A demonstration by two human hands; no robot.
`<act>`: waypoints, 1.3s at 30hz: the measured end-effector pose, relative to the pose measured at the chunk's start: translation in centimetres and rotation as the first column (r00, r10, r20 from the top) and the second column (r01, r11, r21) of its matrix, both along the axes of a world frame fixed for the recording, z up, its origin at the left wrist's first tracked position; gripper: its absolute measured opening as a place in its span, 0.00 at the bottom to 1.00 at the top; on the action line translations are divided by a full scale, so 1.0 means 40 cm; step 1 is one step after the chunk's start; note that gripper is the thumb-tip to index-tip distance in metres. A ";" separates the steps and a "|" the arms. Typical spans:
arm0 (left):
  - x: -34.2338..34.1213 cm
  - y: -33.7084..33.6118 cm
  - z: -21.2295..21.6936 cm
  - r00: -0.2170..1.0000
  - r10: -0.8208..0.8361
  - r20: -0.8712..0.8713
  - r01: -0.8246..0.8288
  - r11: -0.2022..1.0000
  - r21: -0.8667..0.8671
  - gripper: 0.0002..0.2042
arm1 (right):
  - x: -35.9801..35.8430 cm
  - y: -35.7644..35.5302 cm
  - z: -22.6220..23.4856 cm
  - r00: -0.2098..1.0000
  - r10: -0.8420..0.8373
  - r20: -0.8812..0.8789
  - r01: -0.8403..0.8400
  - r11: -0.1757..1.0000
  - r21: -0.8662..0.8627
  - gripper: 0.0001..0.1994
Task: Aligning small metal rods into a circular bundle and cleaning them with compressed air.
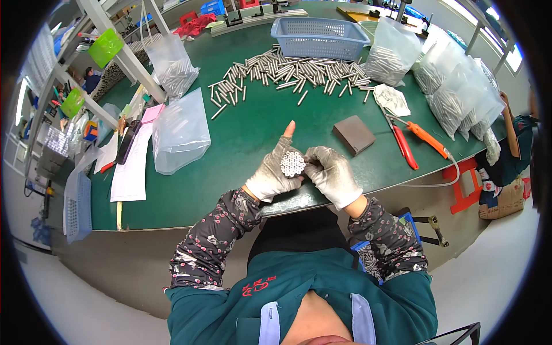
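Note:
Near the table's front edge, my left hand [271,177] in a white glove wraps round a bundle of slim metal pins [292,164]. Their round ends point up at me, and the left thumb sticks out bare beyond the glove. My right hand [334,177], also gloved, is closed with bent fingers against the bundle's right side. Beyond my hands lies a loose heap of the same kind of metal pins [293,70]. To the right of my hands sits a brown block [353,135].
Behind the heap stands a blue basket [322,41]. Red-handled pliers [405,147] and an orange tool [426,140] with a hose lie right, near bags of pins [454,99]. At left are a clear bag [181,133], paper [130,178] and another pin bag [172,68].

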State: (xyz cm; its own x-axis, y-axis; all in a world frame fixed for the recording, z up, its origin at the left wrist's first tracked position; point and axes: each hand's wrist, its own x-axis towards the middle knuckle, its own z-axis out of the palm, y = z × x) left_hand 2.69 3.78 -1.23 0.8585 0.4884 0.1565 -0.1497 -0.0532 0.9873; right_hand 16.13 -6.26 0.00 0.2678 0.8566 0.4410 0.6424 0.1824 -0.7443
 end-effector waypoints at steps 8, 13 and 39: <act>0.016 0.000 -0.002 0.995 0.048 -0.085 -0.028 0.976 0.217 0.49 | 0.010 0.003 -0.007 0.941 -0.023 -0.337 -0.041 0.983 -0.180 0.07; 0.014 -0.002 0.002 0.991 0.112 -0.075 -0.086 0.952 0.294 0.49 | -0.003 -0.007 0.010 0.992 -0.033 -0.118 0.025 0.997 -0.070 0.07; 0.038 -0.038 0.021 0.963 0.218 -0.159 -0.124 0.882 0.455 0.46 | 0.035 -0.040 0.004 0.989 0.092 -0.119 -0.108 0.985 -0.135 0.16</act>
